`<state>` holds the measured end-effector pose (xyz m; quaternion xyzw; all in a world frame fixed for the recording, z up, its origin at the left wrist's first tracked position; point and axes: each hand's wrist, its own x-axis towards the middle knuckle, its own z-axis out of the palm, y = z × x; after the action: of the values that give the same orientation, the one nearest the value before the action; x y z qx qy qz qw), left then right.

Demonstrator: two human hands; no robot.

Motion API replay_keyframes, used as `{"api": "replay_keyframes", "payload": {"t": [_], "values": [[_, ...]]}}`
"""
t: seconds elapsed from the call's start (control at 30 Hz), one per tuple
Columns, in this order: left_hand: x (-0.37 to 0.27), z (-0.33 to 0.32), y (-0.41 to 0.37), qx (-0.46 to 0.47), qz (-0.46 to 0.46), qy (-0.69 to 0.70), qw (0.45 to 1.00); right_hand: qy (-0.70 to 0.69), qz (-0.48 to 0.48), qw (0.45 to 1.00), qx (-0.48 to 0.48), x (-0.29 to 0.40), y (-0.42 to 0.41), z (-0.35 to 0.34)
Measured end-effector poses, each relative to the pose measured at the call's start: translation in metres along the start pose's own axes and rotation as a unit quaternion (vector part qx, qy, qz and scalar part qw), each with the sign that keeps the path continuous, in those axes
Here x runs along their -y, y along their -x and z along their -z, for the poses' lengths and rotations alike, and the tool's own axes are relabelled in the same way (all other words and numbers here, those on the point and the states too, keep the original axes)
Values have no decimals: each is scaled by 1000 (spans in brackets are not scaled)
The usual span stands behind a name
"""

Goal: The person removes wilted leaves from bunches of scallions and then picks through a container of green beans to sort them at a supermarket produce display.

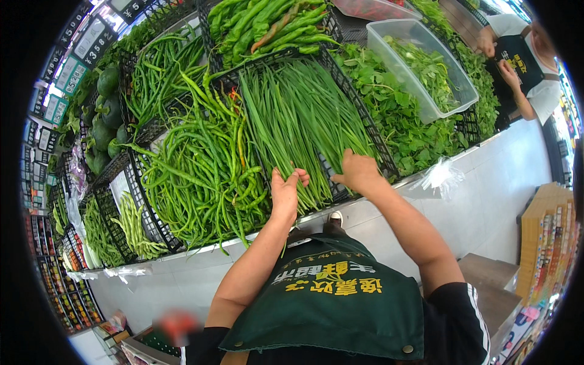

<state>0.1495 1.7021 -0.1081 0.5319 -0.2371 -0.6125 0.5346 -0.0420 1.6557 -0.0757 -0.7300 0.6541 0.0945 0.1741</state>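
Observation:
Long garlic chives [301,105] lie lengthwise in a black plastic mesh crate [360,112] before me. My left hand [286,189] is at the crate's near left, thumb and fingers closed around some of the stalks. At the near right, my right hand [360,173] grips the lower part of another bunch; its palm side is hidden. Between my hands, part of the crate's slatted floor shows. Long thin green chili peppers [200,173] fill the crate just left of the chives.
Leafy greens [388,100] and a clear plastic bin [461,93] lie to the right. Large green peppers [264,27] are behind. Plastic bags [440,175] hang at the stand's metal front edge [415,179]. Another person [520,64] in an apron stands at the far right.

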Motion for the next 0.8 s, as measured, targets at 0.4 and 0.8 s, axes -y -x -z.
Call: {"api": "replay_keyframes", "payload": {"t": [0.4, 0.8], "values": [[6, -15, 1, 89, 73, -5, 993, -187, 118, 963, -156, 22, 18, -22], [12, -3, -15, 48, 142, 133, 980, -231, 47, 971, -39, -8, 9, -19]]}}
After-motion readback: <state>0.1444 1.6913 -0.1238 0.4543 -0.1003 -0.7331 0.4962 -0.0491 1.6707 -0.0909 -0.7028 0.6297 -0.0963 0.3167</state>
